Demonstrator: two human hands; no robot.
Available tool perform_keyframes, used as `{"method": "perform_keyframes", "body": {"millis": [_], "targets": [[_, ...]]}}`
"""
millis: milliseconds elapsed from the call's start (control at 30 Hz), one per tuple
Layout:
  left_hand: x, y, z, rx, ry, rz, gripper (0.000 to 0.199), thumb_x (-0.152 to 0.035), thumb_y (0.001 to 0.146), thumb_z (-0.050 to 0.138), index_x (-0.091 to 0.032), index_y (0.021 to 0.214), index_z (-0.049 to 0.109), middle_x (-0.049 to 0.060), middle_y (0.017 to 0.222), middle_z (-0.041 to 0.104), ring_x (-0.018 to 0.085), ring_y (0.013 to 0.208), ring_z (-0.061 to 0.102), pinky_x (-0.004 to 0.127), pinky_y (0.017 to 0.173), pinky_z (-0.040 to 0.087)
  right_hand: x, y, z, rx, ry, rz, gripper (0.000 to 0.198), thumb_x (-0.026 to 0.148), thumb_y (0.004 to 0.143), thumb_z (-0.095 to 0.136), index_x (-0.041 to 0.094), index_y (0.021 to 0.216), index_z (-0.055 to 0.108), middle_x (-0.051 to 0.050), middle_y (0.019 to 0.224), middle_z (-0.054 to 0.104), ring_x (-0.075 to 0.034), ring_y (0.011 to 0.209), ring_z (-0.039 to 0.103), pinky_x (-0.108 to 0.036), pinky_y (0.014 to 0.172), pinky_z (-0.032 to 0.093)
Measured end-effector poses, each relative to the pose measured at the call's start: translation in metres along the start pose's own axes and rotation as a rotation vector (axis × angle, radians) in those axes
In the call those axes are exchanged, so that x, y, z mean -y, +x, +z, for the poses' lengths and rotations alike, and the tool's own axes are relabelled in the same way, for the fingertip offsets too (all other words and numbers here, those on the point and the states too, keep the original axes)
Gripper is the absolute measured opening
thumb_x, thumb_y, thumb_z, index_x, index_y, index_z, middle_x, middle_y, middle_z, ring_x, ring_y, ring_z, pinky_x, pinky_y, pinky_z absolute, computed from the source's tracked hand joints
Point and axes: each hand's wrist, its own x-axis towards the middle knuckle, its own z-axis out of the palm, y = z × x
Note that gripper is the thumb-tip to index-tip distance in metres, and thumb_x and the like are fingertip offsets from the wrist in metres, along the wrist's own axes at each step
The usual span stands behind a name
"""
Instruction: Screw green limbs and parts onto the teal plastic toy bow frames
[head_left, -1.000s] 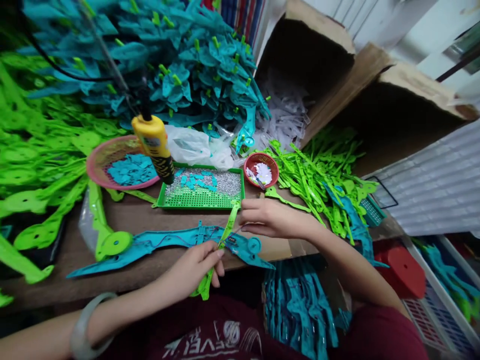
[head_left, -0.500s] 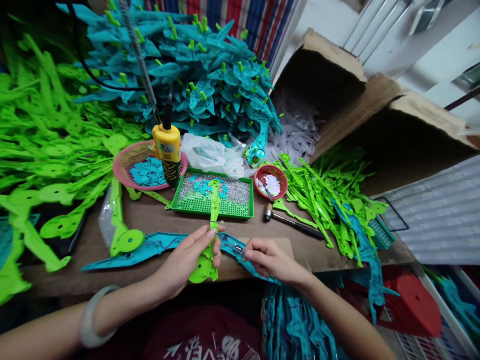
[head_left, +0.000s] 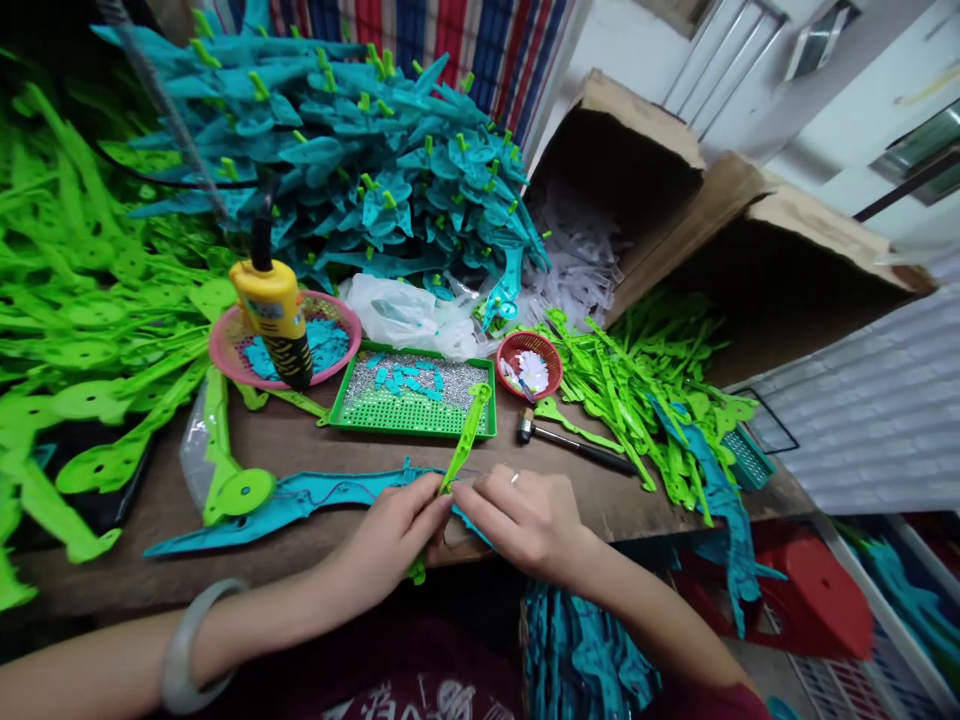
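Observation:
My left hand is closed around a long lime-green plastic part, tilted with its narrow end up and to the right. My right hand, a ring on one finger, presses its bent fingers together against the middle of that part. What the right fingertips pinch is hidden; a thin dark line shows just above them. Under both hands lies a long blue plastic shell with a thin wire along its inside, partly covered by my hands. Beyond them is a green perforated tray holding small screws and blue pieces.
A yellow power screwdriver hangs over a pink basket of blue pieces. A hammer lies right of the tray, below a red basket. Green parts and blue parts are heaped around. Cardboard boxes stand at right.
My right hand has moved left from the blue shell to the green part. The green part has turned, its top leaning right. The screwdriver has swung left, and the view has shifted slightly.

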Motion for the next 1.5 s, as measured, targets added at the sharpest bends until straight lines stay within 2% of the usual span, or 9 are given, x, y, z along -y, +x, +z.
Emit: {"method": "perform_keyframes", "body": {"millis": [167,333,567,733,967,1100,1200,1367,1500], "targets": [[-0.002,-0.003,0.001,0.026,-0.082,-0.002,0.040,-0.052,0.098,0.038,-0.024,0.071,0.044,-0.002,0.059,0.056,0.017,0.061,0.054,0.029,0.067,0.040,-0.003,-0.005,0.008,-0.009,-0.078,0.101,0.026,0.016,0.102,0.039,0.012,0.107,0.064,-0.005,0.073,0.058,-0.017,0.071,0.054,-0.029,0.059,0.038],[-0.002,-0.008,0.004,0.113,-0.089,-0.003,0.038,-0.049,0.100,0.036,-0.024,0.073,0.045,-0.002,0.061,0.057,0.016,0.062,0.056,0.028,0.068,0.041,-0.010,-0.009,0.017,0.005,0.091,0.289,0.025,0.015,0.103,0.036,0.014,0.097,0.061,-0.005,0.079,0.056,-0.017,0.071,0.050,-0.028,0.061,0.036],[0.002,-0.002,0.004,0.232,-0.073,-0.067,0.041,-0.054,0.101,0.027,-0.023,0.084,0.048,-0.005,0.062,0.056,0.015,0.055,0.060,0.028,0.062,0.046,-0.003,-0.004,0.022,-0.047,0.185,0.428,0.022,0.016,0.100,0.045,0.016,0.086,0.061,-0.004,0.078,0.054,-0.015,0.069,0.047,-0.027,0.060,0.033],[0.005,0.008,0.006,0.243,0.103,-0.065,0.037,-0.046,0.101,0.026,-0.023,0.080,0.046,-0.002,0.064,0.063,0.015,0.056,0.063,0.027,0.062,0.046,0.004,0.003,0.021,-0.152,0.499,0.618,0.013,0.015,0.096,0.052,0.016,0.091,0.064,-0.004,0.082,0.061,-0.014,0.075,0.058,-0.024,0.066,0.044],[0.003,0.019,0.008,0.033,0.829,0.028,0.038,-0.039,0.103,0.024,-0.022,0.094,0.056,0.007,0.078,0.070,0.029,0.075,0.071,0.035,0.060,0.046,0.008,0.001,0.037,-0.335,0.938,0.942,0.009,0.022,0.089,0.063,0.020,0.093,0.071,-0.004,0.090,0.068,-0.016,0.076,0.067,-0.027,0.067,0.056],[0.001,0.022,0.017,-0.065,1.004,0.046,0.037,-0.034,0.103,0.026,-0.022,0.093,0.059,0.007,0.071,0.070,0.031,0.065,0.071,0.033,0.050,0.041,0.011,-0.005,0.051,-0.534,1.155,1.131,0.011,0.026,0.083,0.072,0.020,0.091,0.069,-0.001,0.078,0.069,-0.015,0.068,0.068,-0.027,0.065,0.060],[0.003,0.020,0.027,-0.160,1.079,0.106,0.037,-0.029,0.103,0.028,-0.021,0.087,0.060,0.007,0.064,0.068,0.030,0.057,0.069,0.030,0.043,0.035,0.015,-0.009,0.054,-0.577,1.222,1.180,0.014,0.028,0.083,0.073,0.019,0.093,0.071,-0.002,0.080,0.073,-0.017,0.071,0.071,-0.029,0.070,0.061],[0.009,0.014,0.040,-0.341,1.146,0.269,0.034,-0.024,0.101,0.034,-0.021,0.077,0.058,0.004,0.055,0.063,0.026,0.048,0.065,0.028,0.043,0.034,0.026,-0.015,0.056,-0.596,1.179,1.179,0.013,0.028,0.088,0.068,0.020,0.098,0.069,-0.003,0.083,0.073,-0.017,0.074,0.072,-0.029,0.069,0.061],[0.006,0.009,0.045,-0.367,1.191,0.339,0.030,-0.020,0.100,0.038,-0.021,0.078,0.058,0.002,0.055,0.061,0.026,0.046,0.063,0.030,0.042,0.036,0.034,-0.019,0.063,-0.622,0.888,1.078,0.008,0.025,0.095,0.059,0.021,0.099,0.065,-0.005,0.093,0.066,-0.016,0.082,0.067,-0.028,0.070,0.058]]}}
